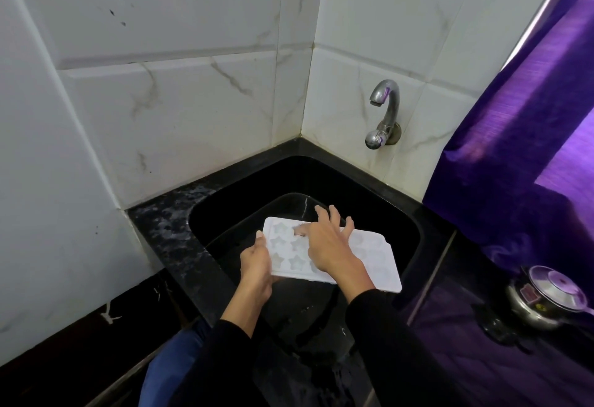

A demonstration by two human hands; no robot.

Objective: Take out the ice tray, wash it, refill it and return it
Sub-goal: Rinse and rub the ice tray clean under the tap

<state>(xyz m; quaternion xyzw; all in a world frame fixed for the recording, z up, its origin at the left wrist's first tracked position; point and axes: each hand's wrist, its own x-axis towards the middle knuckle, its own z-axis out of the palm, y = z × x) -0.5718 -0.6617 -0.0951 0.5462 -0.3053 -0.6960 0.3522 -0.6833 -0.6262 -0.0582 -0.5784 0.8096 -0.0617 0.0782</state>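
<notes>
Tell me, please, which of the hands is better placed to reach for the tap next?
The right hand, probably. It lies flat with spread fingers on top of the ice tray, gripping nothing, and the tap is on its side. The left hand holds the tray's left edge over the sink.

**White tray over a black sink, purple at the right**

A white ice tray (369,258) with pale star-shaped moulds is showing at the centre of the frame over a glossy black sink (225,213). The counter (167,229) around it is reading black with grey speckles. White wall tiles (193,110) with faint grey marble veins are filling the upper left. A silver tap (384,114) is catching purple tints. A deep purple curtain (520,149) is glowing at the right. Black sleeves (385,326) are covering both arms, lower centre.
</notes>
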